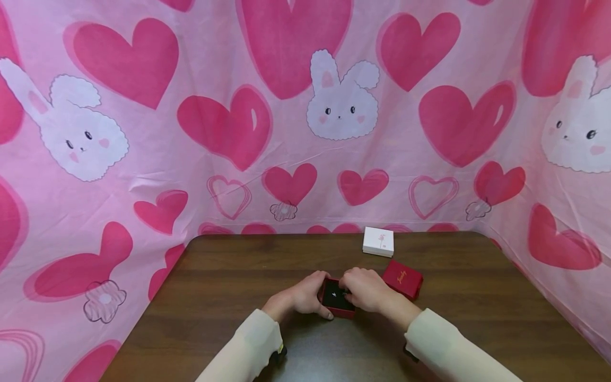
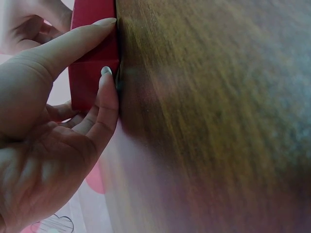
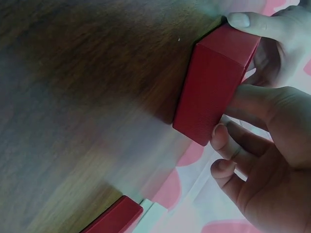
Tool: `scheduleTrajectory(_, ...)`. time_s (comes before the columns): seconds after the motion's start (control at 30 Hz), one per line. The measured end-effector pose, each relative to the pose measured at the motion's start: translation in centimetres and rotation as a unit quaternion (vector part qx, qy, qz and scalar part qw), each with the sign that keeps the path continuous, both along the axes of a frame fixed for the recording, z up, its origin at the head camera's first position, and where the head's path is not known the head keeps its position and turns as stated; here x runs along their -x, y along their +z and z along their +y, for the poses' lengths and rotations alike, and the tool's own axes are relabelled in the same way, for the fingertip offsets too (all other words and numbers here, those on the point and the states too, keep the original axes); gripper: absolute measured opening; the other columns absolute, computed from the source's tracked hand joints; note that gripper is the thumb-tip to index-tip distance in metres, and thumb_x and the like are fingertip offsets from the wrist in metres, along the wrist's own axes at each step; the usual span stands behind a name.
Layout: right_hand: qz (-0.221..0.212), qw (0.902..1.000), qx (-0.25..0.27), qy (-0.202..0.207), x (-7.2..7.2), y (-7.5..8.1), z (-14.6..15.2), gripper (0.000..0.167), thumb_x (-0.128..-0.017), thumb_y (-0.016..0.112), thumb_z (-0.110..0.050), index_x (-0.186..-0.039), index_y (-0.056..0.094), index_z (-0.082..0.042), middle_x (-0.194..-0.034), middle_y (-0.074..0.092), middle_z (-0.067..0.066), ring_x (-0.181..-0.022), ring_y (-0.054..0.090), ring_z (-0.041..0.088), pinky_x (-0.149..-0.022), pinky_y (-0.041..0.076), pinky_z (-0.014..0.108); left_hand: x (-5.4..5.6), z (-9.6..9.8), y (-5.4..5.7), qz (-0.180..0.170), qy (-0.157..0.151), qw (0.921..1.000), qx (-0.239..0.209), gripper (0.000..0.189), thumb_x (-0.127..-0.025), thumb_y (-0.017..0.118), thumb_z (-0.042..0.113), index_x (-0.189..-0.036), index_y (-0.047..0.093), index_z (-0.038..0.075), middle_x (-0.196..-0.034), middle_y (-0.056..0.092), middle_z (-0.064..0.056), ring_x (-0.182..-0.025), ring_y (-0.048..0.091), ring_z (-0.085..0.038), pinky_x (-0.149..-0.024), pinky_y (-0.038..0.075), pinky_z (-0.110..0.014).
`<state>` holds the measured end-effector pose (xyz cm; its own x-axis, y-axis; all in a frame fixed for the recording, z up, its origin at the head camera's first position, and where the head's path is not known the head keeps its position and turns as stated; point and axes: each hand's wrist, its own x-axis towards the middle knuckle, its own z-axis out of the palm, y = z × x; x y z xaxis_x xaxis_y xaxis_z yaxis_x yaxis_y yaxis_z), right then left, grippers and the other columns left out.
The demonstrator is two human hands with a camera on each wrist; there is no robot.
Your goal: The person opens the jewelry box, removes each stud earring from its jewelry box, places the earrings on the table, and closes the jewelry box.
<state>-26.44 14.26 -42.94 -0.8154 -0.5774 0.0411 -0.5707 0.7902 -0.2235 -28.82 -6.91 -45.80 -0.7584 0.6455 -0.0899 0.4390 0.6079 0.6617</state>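
A small open red jewellery box (image 1: pixel 341 313) with a black insert (image 1: pixel 332 302) sits on the table. My left hand (image 1: pixel 307 294) grips its left side, the thumb along the near wall (image 2: pixel 95 48) and the fingers round the far corner. On the insert lies a small silvery earring (image 1: pixel 334 294). My right hand (image 1: pixel 365 289) reaches over the right part, its curled fingers (image 3: pixel 252 104) dipping into the open top. They pinch at a second small silvery earring (image 1: pixel 346 292); the fingertips are partly hidden inside the box.
A red lid with gold lettering (image 1: pixel 403 279) lies just right of the right hand. Farther back stands a white box (image 1: pixel 378 242) with a pink print. The brown wooden table (image 1: pixel 238 265) meets a pink heart-patterned cloth at the back and sides.
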Motion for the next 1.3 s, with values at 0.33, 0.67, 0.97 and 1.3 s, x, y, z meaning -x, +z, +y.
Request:
scheduleTrajectory(0.33,0.045,0.9987,-0.022,0.01,0.02,-0.14,-0.56,0.009,-0.083,0.083,-0.015,-0.087,0.075,-0.014,-0.079,0.066,-0.001,-0.07,0.055,0.015,-0.061,0.051,0.033,-0.04,-0.01,0.07,0.002,-0.002,1.0,-0.006,0.077,-0.072,0.095,0.02,-0.131,0.049,0.006,-0.115,0.053,-0.002,-0.098,0.052,-0.011,-0.085,0.047,-0.025)
scheduleTrajectory(0.67,0.04,0.9988,-0.029,0.002,0.11,-0.41,-0.94,0.013,-0.083,0.084,-0.016,-0.089,0.073,-0.014,-0.082,0.067,0.0,-0.075,0.058,0.018,-0.069,0.056,0.038,-0.1,-0.08,0.04,-0.004,-0.004,0.9999,-0.015,0.074,-0.072,0.095,0.018,-0.129,0.049,0.007,-0.114,0.053,-0.003,-0.098,0.052,-0.012,-0.085,0.048,-0.025)
scheduleTrajectory(0.97,0.024,0.9995,-0.023,0.0,-0.07,-0.1,-0.93,0.014,-0.084,0.083,-0.014,-0.092,0.072,-0.013,-0.084,0.066,0.001,-0.077,0.058,0.019,-0.07,0.057,0.039,0.0,-0.08,0.11,-0.002,-0.005,0.9999,-0.012,0.074,-0.072,0.095,0.018,-0.129,0.049,0.006,-0.112,0.053,-0.003,-0.096,0.051,-0.011,-0.083,0.047,-0.025)
scheduleTrajectory(1.3,0.02,0.9996,-0.018,0.008,0.29,-0.31,-0.76,0.017,-0.085,0.083,-0.017,-0.098,0.073,-0.014,-0.084,0.068,0.0,-0.076,0.06,0.017,-0.071,0.058,0.037,-0.05,-0.1,0.18,0.0,-0.003,0.9999,-0.011,0.074,-0.072,0.095,0.019,-0.128,0.05,0.007,-0.111,0.053,-0.002,-0.095,0.051,-0.011,-0.083,0.047,-0.025)
